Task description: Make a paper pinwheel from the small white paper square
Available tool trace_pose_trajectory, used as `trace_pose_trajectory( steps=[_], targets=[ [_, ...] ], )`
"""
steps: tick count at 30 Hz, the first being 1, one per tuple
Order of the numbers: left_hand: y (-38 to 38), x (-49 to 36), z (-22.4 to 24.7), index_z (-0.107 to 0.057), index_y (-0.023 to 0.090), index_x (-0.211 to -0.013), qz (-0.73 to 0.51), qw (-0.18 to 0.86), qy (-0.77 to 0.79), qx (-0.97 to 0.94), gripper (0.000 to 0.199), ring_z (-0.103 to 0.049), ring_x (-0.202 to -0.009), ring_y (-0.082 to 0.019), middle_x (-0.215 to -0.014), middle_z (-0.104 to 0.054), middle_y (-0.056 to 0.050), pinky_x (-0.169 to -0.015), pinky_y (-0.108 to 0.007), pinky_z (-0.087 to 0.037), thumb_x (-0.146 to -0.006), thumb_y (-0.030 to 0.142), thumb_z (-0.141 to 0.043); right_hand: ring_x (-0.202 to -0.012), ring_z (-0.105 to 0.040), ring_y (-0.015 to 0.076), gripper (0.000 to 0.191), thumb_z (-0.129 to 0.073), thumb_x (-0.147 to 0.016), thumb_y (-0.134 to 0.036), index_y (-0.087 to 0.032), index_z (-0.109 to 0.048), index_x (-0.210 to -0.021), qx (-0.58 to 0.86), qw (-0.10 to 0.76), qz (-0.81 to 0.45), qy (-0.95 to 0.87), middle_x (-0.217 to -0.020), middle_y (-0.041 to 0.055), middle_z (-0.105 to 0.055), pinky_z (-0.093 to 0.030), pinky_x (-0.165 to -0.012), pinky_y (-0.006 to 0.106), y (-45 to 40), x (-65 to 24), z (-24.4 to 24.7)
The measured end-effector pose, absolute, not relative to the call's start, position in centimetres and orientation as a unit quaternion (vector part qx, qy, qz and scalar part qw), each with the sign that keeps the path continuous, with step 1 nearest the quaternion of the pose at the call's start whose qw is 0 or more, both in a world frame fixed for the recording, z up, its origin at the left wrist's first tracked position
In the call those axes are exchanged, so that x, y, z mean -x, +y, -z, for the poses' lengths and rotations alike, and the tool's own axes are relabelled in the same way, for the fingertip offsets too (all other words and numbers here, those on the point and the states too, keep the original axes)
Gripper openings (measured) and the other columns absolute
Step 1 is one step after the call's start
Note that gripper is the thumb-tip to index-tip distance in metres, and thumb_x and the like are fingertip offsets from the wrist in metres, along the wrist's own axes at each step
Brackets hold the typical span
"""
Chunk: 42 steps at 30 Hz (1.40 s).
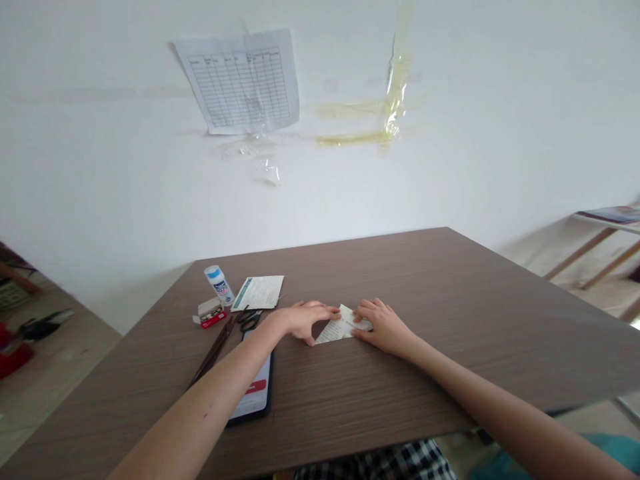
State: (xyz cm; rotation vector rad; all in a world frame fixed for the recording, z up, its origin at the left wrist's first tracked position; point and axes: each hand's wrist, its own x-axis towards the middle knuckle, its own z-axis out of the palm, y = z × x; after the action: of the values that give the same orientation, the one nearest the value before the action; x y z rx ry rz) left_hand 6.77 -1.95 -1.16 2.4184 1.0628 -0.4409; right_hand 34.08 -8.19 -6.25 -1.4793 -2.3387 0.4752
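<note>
**Folded paper (341,327) held between both hands**

Our left hand (306,320) and right hand (383,327) grip it narrowly, near the middle of the table (400,267). The phone (257,390) lies under our left forearm, with scissors (249,321) just beyond.

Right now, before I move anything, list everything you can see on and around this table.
folded paper: 1, white with print, between the hands
printed sheet: 1, white, far side of table
plastic bottle: 1, white with blue cap, beside printed sheet
small box: 1, red and white, left of scissors
scissors: 1, black handles, below printed sheet
smartphone: 1, black, under left forearm
dark strip: 1, dark brown, left of smartphone
table: 1, brown woodgrain, centre
ruled chart: 1, white, taped to wall
left hand: 1, at paper's left end
right hand: 1, at paper's right end
</note>
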Motion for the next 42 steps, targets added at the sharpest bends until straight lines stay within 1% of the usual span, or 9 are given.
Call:
trace_pose_trajectory(
  steps=[6,10,13,15,18,24,34,37,42],
  targets=[
    [-1.0,-6.6,0.6,-0.06,0.039,-0.176,0.15,0.265,0.373,-0.876,0.115,-0.037,-0.181,-0.037,-0.193,-0.046,0.0,-0.145,-0.05,-0.033,-0.067,0.024,-0.092,-0.137,-0.069,0.0376,0.015,-0.083,-0.104,-0.028,-0.025,-0.082,-0.118,0.516,0.175,-0.172,-0.82,-0.137,0.0116,-0.081,-0.053,-0.117,0.051,-8.2,-34.3,6.6],
    [-1.4,-7.9,-0.1,-0.082,0.038,-0.148,0.111,0.26,0.385,-0.879,0.066,-0.057,-0.169,-0.033,-0.177,-0.068,0.001,-0.14,-0.045,-0.042,-0.084,0.024,-0.079,-0.138,-0.069,0.0373,0.013,-0.082,-0.103,-0.027,-0.025,-0.082,-0.116,0.516,0.18,-0.168,-0.82,-0.138,0.0113,-0.082,-0.053,-0.117,0.05,-8.3,-34.3,6.6],
    [-3.1,-9.6,-0.1,-0.085,0.035,-0.135,0.083,0.176,0.429,-0.882,0.039,-0.067,-0.156,-0.038,-0.166,-0.076,-0.004,-0.133,-0.053,-0.049,-0.097,0.043,-0.081,-0.137,-0.07,0.0368,0.013,-0.082,-0.103,-0.027,-0.026,-0.082,-0.116,0.518,0.178,-0.162,-0.821,-0.136,0.0108,-0.082,-0.054,-0.116,0.048,-8.4,-34.2,6.6],
    [-4.3,-10.7,0.1,-0.083,0.032,-0.136,0.071,0.12,0.453,-0.881,0.05,-0.069,-0.151,-0.041,-0.159,-0.078,-0.008,-0.127,-0.055,-0.054,-0.093,0.057,-0.091,-0.136,-0.07,0.0367,0.013,-0.082,-0.103,-0.027,-0.026,-0.082,-0.116,0.523,0.175,-0.16,-0.819,-0.135,0.011,-0.082,-0.055,-0.115,0.048,-8.4,-34.2,6.5],
    [-5.5,-11.7,0.3,-0.08,0.032,-0.137,0.076,0.099,0.474,-0.872,0.059,-0.067,-0.149,-0.042,-0.157,-0.077,-0.009,-0.122,-0.054,-0.056,-0.087,0.056,-0.099,-0.136,-0.071,0.0368,0.013,-0.083,-0.102,-0.026,-0.026,-0.082,-0.115,0.528,0.181,-0.16,-0.814,-0.137,0.0106,-0.082,-0.056,-0.114,0.048,-8.5,-34.1,6.5],
    [-5.2,-11.7,0.2,-0.064,0.042,-0.167,0.09,0.121,0.474,-0.868,0.088,-0.058,-0.158,-0.044,-0.177,-0.064,-0.006,-0.127,-0.057,-0.051,-0.087,0.057,-0.099,-0.141,-0.069,0.0374,0.02,-0.082,-0.099,-0.025,-0.027,-0.081,-0.119,0.521,0.215,-0.18,-0.806,-0.148,0.009,-0.082,-0.056,-0.12,0.056,-8.1,-34.6,7.7],
    [-4.9,-10.8,1.0,-0.059,0.041,-0.177,0.098,0.134,0.474,-0.865,0.096,-0.047,-0.17,-0.042,-0.186,-0.052,-0.009,-0.137,-0.058,-0.043,-0.091,0.067,-0.093,-0.164,-0.058,0.0402,0.035,-0.078,-0.096,-0.022,-0.028,-0.088,-0.129,0.531,0.215,-0.241,-0.784,-0.175,0.011,-0.069,-0.043,-0.139,0.063,-7.0,-37.5,8.5],
    [-4.8,-10.6,1.1,-0.061,0.043,-0.175,0.09,0.142,0.477,-0.863,0.094,-0.045,-0.171,-0.043,-0.188,-0.05,-0.008,-0.137,-0.06,-0.041,-0.09,0.066,-0.094,-0.174,-0.047,0.0416,0.043,-0.076,-0.094,-0.021,-0.028,-0.088,-0.134,0.534,0.191,-0.259,-0.782,-0.181,0.0113,-0.063,-0.034,-0.144,0.064,-6.9,-38.6,8.3],
    [-4.7,-10.3,1.4,-0.065,0.044,-0.172,0.066,0.155,0.478,-0.862,0.092,-0.046,-0.17,-0.044,-0.187,-0.052,-0.009,-0.137,-0.062,-0.041,-0.088,0.064,-0.096,-0.184,-0.029,0.0459,0.062,-0.071,-0.087,-0.015,-0.031,-0.086,-0.145,0.557,0.156,-0.272,-0.769,-0.187,0.0091,-0.056,-0.019,-0.146,0.078,-6.4,-40.4,8.3]
  ],
)
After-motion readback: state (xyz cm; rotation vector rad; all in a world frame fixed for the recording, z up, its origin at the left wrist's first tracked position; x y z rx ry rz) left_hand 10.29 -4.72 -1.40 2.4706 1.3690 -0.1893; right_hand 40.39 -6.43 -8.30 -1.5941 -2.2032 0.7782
